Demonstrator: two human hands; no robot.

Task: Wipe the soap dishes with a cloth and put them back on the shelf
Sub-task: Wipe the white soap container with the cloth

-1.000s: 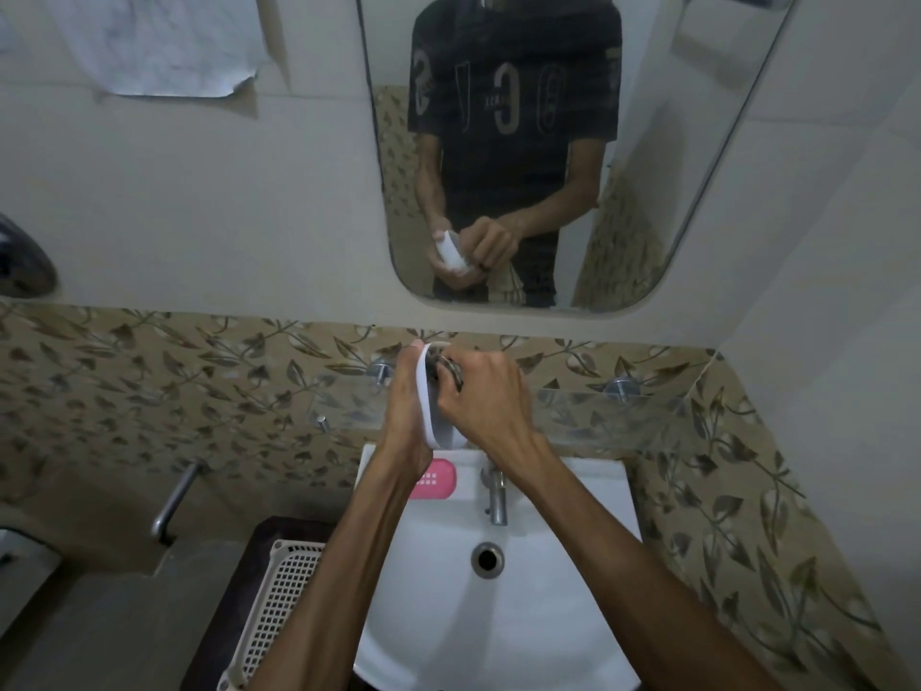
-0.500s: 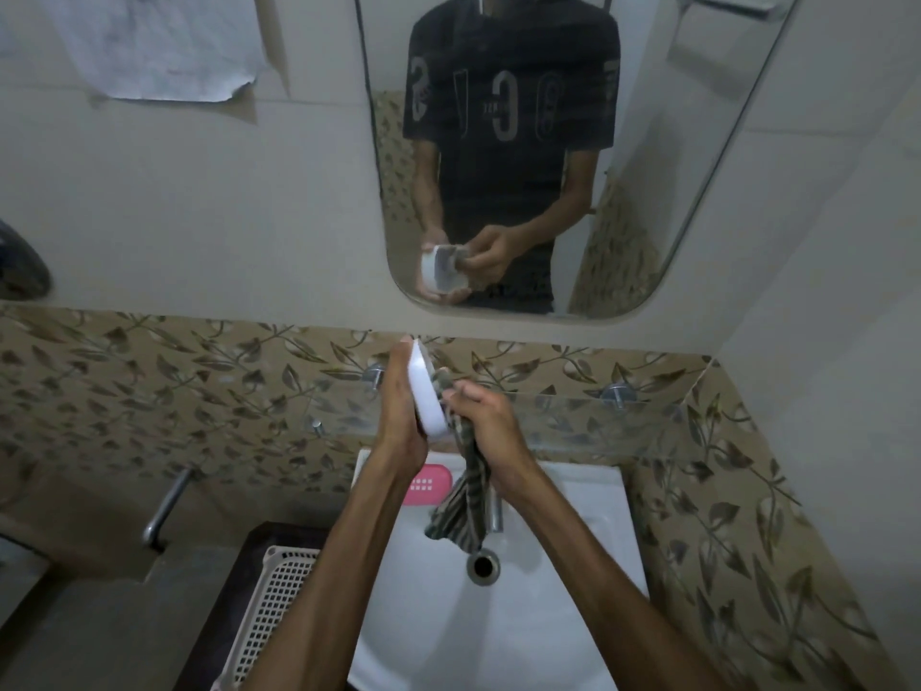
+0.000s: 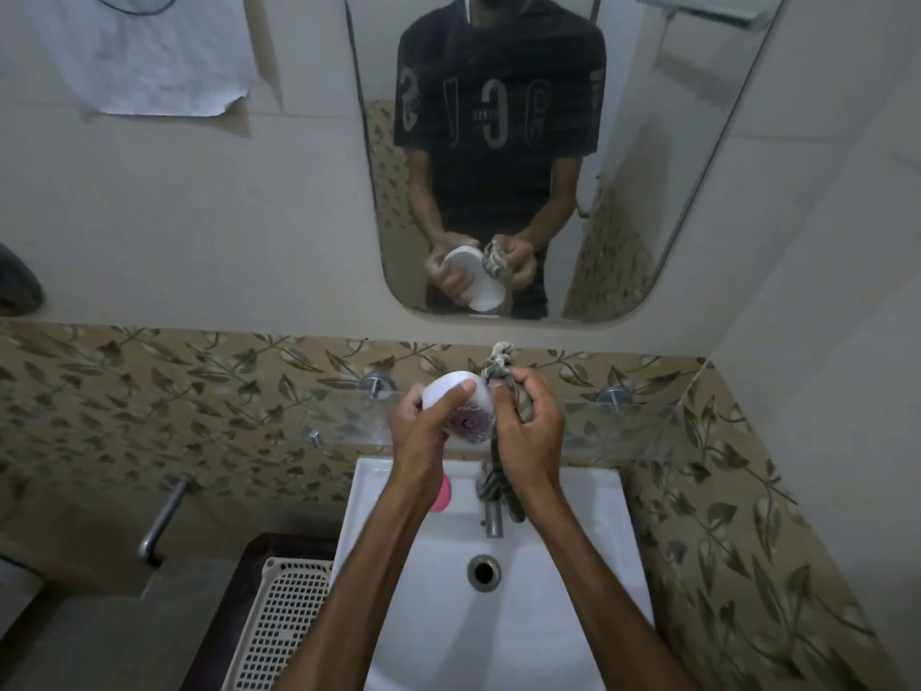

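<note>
My left hand [image 3: 423, 431] grips a white oval soap dish [image 3: 461, 403] with a purple pattern, holding it above the basin in front of the glass shelf [image 3: 623, 421]. Beside it my right hand [image 3: 528, 431] is closed around a bunched grey striped cloth [image 3: 501, 371]. One end of the cloth pokes up above my fingers and touches the dish's right edge; the other end hangs down over the tap. A pink soap dish [image 3: 442, 492] lies on the basin's back ledge, partly hidden by my left wrist.
A white basin [image 3: 573, 541] with a drain [image 3: 483, 572] and a metal tap [image 3: 492, 521] lies below my hands. A white perforated basket [image 3: 284, 620] stands at the lower left. The mirror [image 3: 697, 142] above reflects my hands. A metal handle [image 3: 162, 521] sticks out at the left.
The dish has turned from edge-on to showing its patterned side. My right hand has gathered the cloth into a tighter bunch and lifted it up against the dish's right edge.
</note>
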